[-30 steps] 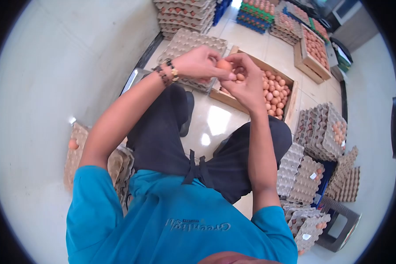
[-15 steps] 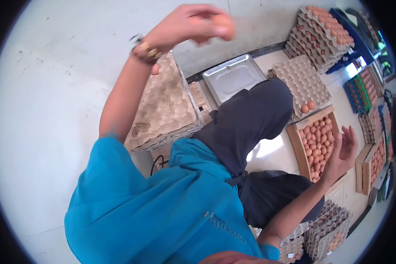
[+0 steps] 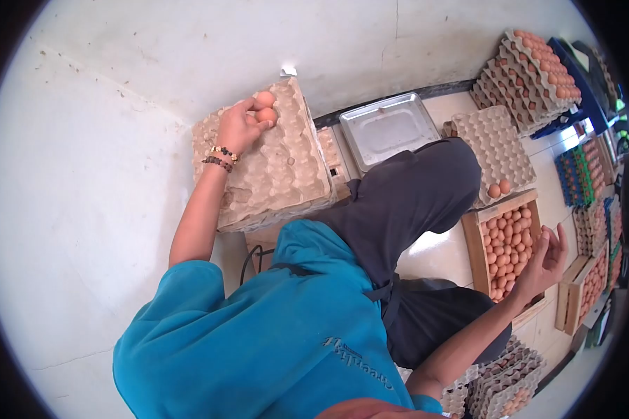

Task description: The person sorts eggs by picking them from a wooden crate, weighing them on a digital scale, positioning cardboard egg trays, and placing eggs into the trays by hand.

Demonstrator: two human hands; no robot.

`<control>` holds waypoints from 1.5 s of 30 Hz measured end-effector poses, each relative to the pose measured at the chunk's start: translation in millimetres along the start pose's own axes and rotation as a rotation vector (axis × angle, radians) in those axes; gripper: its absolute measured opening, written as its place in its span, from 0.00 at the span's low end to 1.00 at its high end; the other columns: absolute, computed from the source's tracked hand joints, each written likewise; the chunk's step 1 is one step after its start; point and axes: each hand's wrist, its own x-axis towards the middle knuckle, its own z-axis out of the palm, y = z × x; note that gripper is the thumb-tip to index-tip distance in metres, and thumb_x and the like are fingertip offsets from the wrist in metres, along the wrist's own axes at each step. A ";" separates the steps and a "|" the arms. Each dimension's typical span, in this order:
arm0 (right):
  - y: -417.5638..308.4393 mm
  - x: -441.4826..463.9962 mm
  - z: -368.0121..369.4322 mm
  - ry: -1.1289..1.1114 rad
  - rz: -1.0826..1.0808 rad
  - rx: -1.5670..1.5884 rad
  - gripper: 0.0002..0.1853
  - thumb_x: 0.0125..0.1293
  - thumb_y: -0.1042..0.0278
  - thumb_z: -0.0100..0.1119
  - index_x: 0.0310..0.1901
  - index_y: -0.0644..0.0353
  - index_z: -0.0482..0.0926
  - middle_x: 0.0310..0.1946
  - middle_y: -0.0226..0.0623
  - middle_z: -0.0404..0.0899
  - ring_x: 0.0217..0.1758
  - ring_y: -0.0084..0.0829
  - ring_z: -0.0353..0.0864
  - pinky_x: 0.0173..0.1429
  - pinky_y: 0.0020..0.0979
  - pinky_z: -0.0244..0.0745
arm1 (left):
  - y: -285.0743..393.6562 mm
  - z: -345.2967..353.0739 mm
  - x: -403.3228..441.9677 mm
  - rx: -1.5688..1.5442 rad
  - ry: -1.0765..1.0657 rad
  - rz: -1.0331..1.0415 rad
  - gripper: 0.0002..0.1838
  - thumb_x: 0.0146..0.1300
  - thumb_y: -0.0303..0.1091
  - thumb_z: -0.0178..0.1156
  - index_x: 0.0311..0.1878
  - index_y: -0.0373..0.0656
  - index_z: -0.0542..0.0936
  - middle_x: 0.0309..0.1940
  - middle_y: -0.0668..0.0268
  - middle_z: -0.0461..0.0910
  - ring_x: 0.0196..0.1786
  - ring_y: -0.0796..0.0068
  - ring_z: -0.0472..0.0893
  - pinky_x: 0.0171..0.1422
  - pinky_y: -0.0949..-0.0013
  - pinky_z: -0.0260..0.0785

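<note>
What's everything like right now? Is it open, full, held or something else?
Left hand: closed on an egg
Held egg: in its fingers
Other egg: resting beside it
Big tray stack: eggs on top
Right hand: open, nothing seen in it
Wooden box: open, holding many eggs
Metal pan: face up

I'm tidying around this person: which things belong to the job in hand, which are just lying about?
Probably in the job:
left hand, holding an egg
second egg beside it
cardboard tray stack beneath
egg crate by the open right hand

Apparently lying about:
metal tray
blue and green egg trays
far wooden crate
</note>
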 end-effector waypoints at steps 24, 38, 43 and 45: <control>13.6 -0.7 -10.8 0.101 0.036 -0.045 0.15 0.74 0.71 0.56 0.59 0.65 0.77 0.43 0.40 0.84 0.42 0.23 0.80 0.49 0.25 0.77 | -34.9 -25.7 -14.2 -0.384 -0.040 -0.062 0.22 0.61 0.37 0.71 0.53 0.36 0.76 0.45 0.60 0.82 0.45 0.72 0.82 0.57 0.68 0.75; 43.4 -171.1 -194.3 1.132 0.263 0.013 0.07 0.68 0.76 0.58 0.43 0.68 0.82 0.31 0.38 0.85 0.29 0.22 0.80 0.37 0.23 0.77 | -111.3 2.6 16.2 -0.265 -0.192 0.116 0.22 0.73 0.38 0.58 0.58 0.27 0.74 0.54 0.51 0.81 0.55 0.65 0.81 0.60 0.65 0.74; 142.1 -368.6 -217.9 1.091 0.794 -0.720 0.12 0.61 0.69 0.65 0.45 0.65 0.82 0.36 0.41 0.84 0.35 0.30 0.82 0.41 0.30 0.78 | -76.8 0.2 38.3 -0.092 -0.210 0.444 0.33 0.67 0.53 0.63 0.65 0.37 0.71 0.58 0.57 0.78 0.59 0.62 0.77 0.63 0.64 0.72; 130.3 -384.9 -190.0 1.054 0.936 -0.906 0.18 0.56 0.67 0.67 0.48 0.64 0.80 0.42 0.44 0.81 0.42 0.35 0.80 0.47 0.35 0.77 | -145.4 -1.8 106.7 0.073 0.224 0.627 0.29 0.67 0.50 0.65 0.59 0.35 0.74 0.52 0.55 0.80 0.53 0.60 0.80 0.58 0.62 0.75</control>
